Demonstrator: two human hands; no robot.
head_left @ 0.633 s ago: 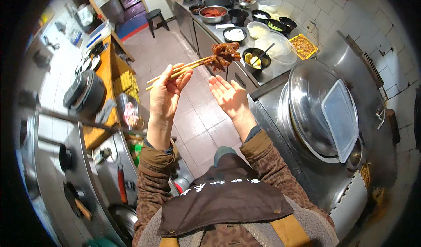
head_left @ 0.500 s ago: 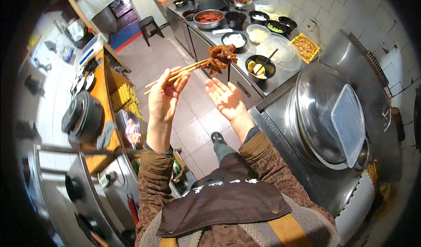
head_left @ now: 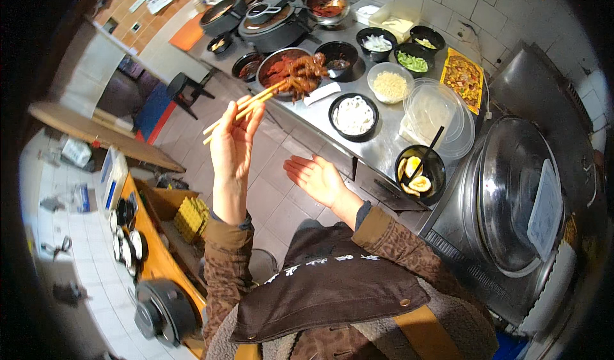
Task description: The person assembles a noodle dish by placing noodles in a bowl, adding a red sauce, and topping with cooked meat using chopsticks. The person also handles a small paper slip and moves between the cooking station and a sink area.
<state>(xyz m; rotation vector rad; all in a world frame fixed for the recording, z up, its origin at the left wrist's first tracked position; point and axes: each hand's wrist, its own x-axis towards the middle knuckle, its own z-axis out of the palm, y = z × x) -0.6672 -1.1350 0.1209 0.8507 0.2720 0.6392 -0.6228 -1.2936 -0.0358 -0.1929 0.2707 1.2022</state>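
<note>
My left hand (head_left: 230, 152) is closed round a pair of wooden chopsticks (head_left: 245, 109). Pinched at their far end hangs a chunk of glazed reddish-brown meat (head_left: 304, 77); its exact cut is unclear. In the picture the meat overlaps a steel bowl of red food (head_left: 262, 72) on the counter, hiding part of it. Palm up and holding nothing, my right hand (head_left: 320, 180) is spread lower and to the right of the meat, over the floor by the counter edge. A black bowl of white strips (head_left: 354, 115) stands on the counter beyond it.
Along the steel counter (head_left: 384, 146) stand dark lidded pots (head_left: 275, 27), several black bowls, clear plastic lids (head_left: 441, 114) and a bowl of cut eggs (head_left: 420, 171). A large pot lid (head_left: 511, 187) is at right. A wooden shelf (head_left: 160, 245) lines the left; a stool (head_left: 187, 93) stands ahead.
The view has swung round and nearer the counter. The chopsticks and meat have come from the counter's front edge to in front of the steel bowl. My right hand remains open.
</note>
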